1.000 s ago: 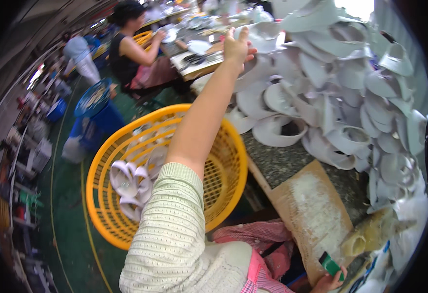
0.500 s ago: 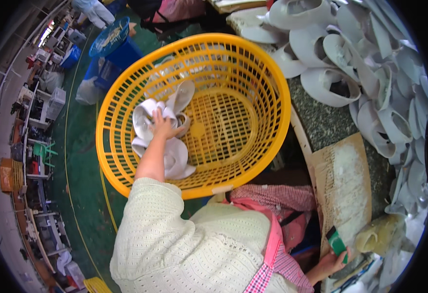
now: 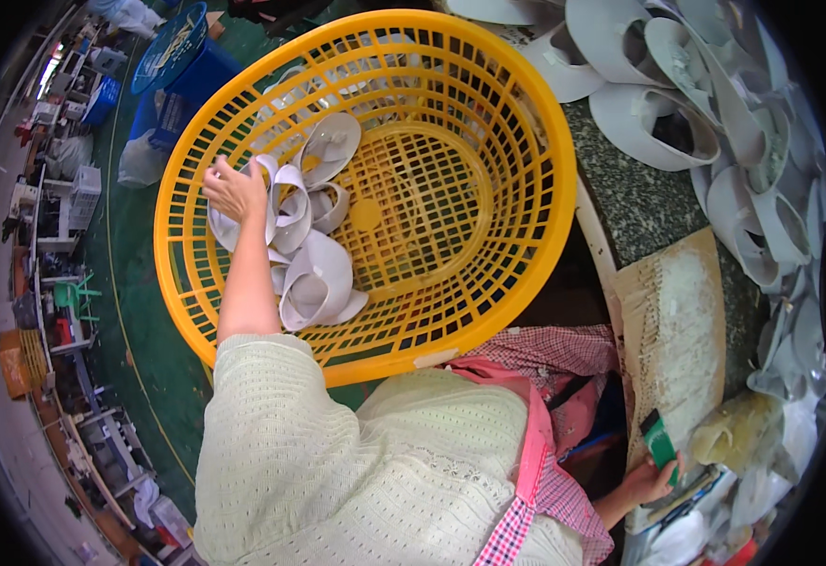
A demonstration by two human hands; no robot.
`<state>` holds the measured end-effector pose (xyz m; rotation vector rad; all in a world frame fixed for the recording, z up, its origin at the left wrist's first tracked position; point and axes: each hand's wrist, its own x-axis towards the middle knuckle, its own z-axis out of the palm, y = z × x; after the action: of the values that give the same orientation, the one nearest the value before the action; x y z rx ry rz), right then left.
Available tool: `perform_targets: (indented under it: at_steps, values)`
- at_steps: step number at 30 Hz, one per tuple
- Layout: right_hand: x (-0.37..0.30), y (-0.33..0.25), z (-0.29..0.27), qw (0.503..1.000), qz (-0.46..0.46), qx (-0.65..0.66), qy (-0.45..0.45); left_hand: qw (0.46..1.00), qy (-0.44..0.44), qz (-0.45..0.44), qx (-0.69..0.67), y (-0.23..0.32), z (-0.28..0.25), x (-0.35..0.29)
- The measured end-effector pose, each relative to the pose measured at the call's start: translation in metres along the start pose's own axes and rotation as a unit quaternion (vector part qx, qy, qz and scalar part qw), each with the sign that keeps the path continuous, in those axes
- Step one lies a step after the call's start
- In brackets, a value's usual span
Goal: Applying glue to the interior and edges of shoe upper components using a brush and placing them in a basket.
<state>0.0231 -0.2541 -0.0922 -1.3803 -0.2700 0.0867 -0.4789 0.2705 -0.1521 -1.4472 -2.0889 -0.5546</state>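
Note:
My left hand [image 3: 236,191] is over the left side of a large yellow plastic basket [image 3: 556,203]. Its fingers are bent and apart, with the thumb close to a white visor-shaped piece [image 3: 289,203]. No piece shows clearly in its grasp, though the underside of the hand is hidden. Other curved white pieces lie around it, among them a broad one [image 3: 323,269] nearer me and another [image 3: 336,141] farther off. At the lower right, my right hand [image 3: 653,481] is closed on a green scraper [image 3: 659,445] with a dark edge, beside a piece of cardboard.
Many white visor-shaped pieces [image 3: 658,118] are piled on a speckled stone worktop [image 3: 616,212] at the right. The cardboard sheet [image 3: 682,325], dusted white, lies along its edge. A blue bin [image 3: 191,80] stands on the green floor [image 3: 140,311] beyond the basket. Shelves line the far left.
My left hand has shifted left off the white pieces, which now show more fully beside it. The basket appears higher and larger in view. My right hand still holds the scraper.

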Motion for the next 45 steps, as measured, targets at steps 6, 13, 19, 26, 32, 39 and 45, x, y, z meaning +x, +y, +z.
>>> perform_targets:
  at_steps: [6, 13, 19, 26, 32, 39, 45]
  values:
    - [0.004, 0.002, -0.007, 1.0, 0.017, -0.009, -0.02, 0.977, -0.171, 0.126, 0.016, 0.0, -0.005, -0.08]
    - [0.003, 0.006, -0.003, 1.0, 0.003, -0.026, -0.003, 0.955, -0.249, 0.134, -0.087, -0.007, 0.038, -0.079]
    - [0.004, 0.003, -0.013, 0.999, 0.0, 0.003, -0.034, 0.808, -0.35, 0.266, -0.391, 0.072, -0.084, -0.086]
    - [-0.001, 0.007, -0.007, 1.0, -0.005, 0.003, -0.02, 0.68, -0.508, 0.252, -0.464, 0.141, -0.16, -0.107]
    - [-0.003, 0.003, -0.005, 0.999, -0.004, 0.026, -0.021, 0.867, -0.283, 0.105, -0.397, 0.09, -0.051, -0.054]
    - [0.001, 0.004, -0.024, 0.995, -0.012, 0.095, -0.03, 0.919, -0.367, 0.135, -0.04, -0.009, 0.012, -0.081]
    - [0.001, 0.005, -0.012, 0.999, -0.009, 0.047, -0.025, 0.88, -0.471, -0.03, -0.057, -0.053, 0.057, -0.128]
